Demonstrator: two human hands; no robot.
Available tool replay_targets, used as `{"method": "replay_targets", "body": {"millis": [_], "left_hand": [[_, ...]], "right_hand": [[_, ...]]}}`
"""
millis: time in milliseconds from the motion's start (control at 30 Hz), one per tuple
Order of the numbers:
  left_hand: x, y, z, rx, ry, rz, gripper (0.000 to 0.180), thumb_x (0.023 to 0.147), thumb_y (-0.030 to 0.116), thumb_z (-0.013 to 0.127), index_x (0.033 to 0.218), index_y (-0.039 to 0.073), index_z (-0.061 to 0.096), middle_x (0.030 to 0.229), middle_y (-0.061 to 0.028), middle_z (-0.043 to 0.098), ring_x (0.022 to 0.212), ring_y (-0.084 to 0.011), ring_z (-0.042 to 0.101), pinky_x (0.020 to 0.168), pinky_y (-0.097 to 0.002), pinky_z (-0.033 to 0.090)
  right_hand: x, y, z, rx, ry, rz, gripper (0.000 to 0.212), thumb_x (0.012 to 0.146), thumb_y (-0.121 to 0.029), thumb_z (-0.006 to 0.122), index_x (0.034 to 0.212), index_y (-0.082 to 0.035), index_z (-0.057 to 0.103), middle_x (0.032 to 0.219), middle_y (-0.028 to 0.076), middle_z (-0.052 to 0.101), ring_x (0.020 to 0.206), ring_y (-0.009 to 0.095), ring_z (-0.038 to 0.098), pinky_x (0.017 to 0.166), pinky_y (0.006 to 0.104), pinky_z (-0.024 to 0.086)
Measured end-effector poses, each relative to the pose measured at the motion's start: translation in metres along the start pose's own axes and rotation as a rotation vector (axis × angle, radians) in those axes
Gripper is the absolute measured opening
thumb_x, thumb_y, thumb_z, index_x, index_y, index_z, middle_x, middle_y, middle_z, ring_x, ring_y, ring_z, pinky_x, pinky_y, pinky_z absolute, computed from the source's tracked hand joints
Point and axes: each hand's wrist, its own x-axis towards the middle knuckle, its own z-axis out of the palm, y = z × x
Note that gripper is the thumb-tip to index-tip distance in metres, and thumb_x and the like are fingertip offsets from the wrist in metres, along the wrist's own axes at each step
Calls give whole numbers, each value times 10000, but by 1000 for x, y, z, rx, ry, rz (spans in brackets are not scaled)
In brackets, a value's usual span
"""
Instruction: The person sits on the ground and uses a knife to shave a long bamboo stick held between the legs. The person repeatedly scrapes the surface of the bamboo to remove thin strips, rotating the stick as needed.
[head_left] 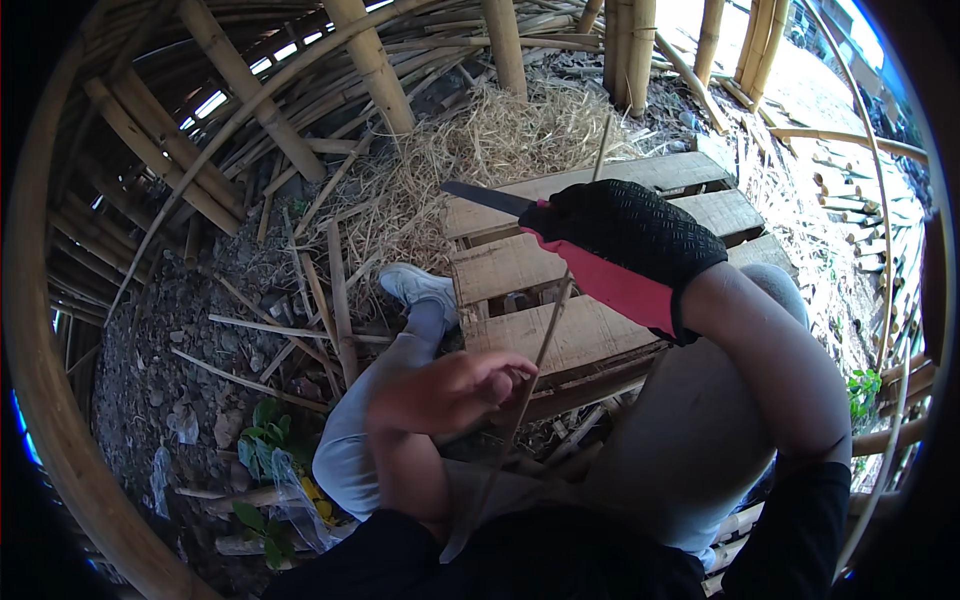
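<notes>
My right hand [640, 245] wears a black and pink work glove and is closed on a knife [485, 197], its dark blade pointing left above the slatted wooden pallet. A long thin bamboo strip [545, 345] slants up from my lap, passes behind the glove and comes out above it. Whether the glove also grips the strip is hidden. My bare left hand [465, 385] is blurred, with fingers loosely curled and their tips right beside the strip. I cannot make out if they grip it. The wooden pallet [560, 335] lies in front of me, between my legs.
Pale shavings [530, 125] are heaped beyond the pallet. Upright bamboo poles [372, 70] stand behind them. On the left, loose bamboo pieces [340, 290] lie on stony ground near my shoe [415, 285]. A curved bamboo pole [60, 400] runs along the left edge; cut bamboo [850, 200] lies at right.
</notes>
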Motion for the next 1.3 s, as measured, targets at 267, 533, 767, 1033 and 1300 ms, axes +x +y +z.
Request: {"method": "replay_targets", "body": {"millis": [267, 533, 767, 1033, 1300], "left_hand": [[-20, 18, 67, 440, 398, -165, 408, 956, 368, 704, 1027, -33, 686, 732, -172, 713, 734, -316, 751, 683, -377, 592], [-14, -1, 118, 887, 207, -276, 479, 910, 464, 719, 900, 4, 588, 722, -191, 701, 748, -380, 741, 608, -479, 592], [3, 8, 114, 847, 244, -306, 337, 906, 295, 714, 991, 28, 528, 786, -195, 697, 752, -406, 726, 640, -484, 588], [-4, -5, 97, 884, 236, -155, 193, 882, 133, 608, 1010, 2, 547, 835, -237, 694, 798, -445, 702, 721, -532, 574], [9, 0, 85, 663, 14, -49, 189, 913, 173, 607, 975, -3, 576, 811, -241, 683, 797, -425, 695, 719, -505, 566]], "right_hand": [[7, -5, -15, 86, -14, 138, 251, 1011, -202, 521, 1091, -59, 711, 975, 175, 714, 914, 334, 711, 797, 432, 569], [0, 0, -46, 374, -81, 228, 300, 1039, -264, 498, 1089, -41, 691, 903, 151, 692, 822, 278, 684, 737, 404, 553], [-15, 10, -22, 53, 85, 20, 280, 1018, -204, 498, 1143, -76, 713, 981, 183, 722, 887, 330, 725, 777, 426, 582], [-11, 11, -19, 74, 44, 94, 281, 1012, -211, 505, 1116, -59, 717, 923, 183, 720, 860, 323, 728, 769, 422, 583], [-8, 1, -27, 133, -18, 192, 261, 1022, -198, 532, 1148, -40, 697, 848, 169, 698, 776, 278, 714, 691, 381, 565]]}}
